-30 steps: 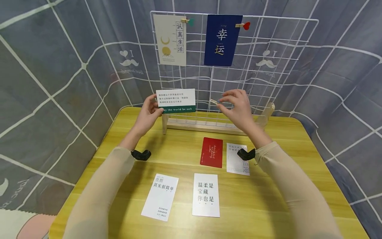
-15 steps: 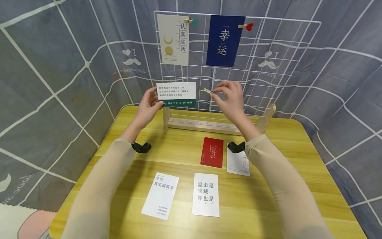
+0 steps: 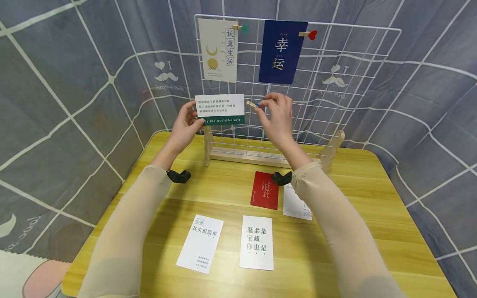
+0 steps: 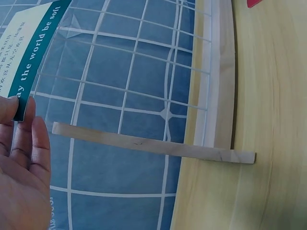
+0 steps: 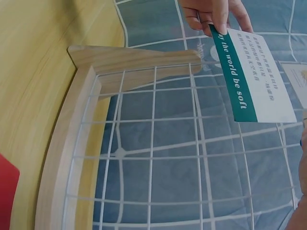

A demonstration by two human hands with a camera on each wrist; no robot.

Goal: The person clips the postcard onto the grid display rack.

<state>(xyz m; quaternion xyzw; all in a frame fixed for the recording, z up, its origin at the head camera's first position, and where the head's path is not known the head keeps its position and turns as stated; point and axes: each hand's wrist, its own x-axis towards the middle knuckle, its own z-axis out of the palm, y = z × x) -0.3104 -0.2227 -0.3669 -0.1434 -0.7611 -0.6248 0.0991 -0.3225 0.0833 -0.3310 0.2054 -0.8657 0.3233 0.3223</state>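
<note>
- Since a second ago: green-and-white card (image 3: 220,105) sits higher against the wire rack (image 3: 246,157), now in front of its left half, just under the hung cream card (image 3: 218,51). Contact with the wires: cannot tell.
- Left hand (image 3: 186,123) pinches that card at its lower left corner, thumb in front.
- Right hand (image 3: 277,116) has moved up and leftward along the rack; fingertips pinch a small wooden clip (image 3: 251,104), now just beside the card's right edge, apart from it.
- Top of rack: two cards, cream and navy (image 3: 281,51), each under one clip, green-heart clip (image 3: 244,28) and red-heart clip (image 3: 312,35).
- Table (image 3: 223,194) in front of rack: four cards, one red (image 3: 262,192), three white ones (image 3: 256,244).
- In the way, head view: right wrist's black device (image 3: 282,179) covers the red card's edge; right sleeve (image 3: 320,207) overlaps the rightmost white card.
- Totals: seven cards, three clips, one rack.
</note>
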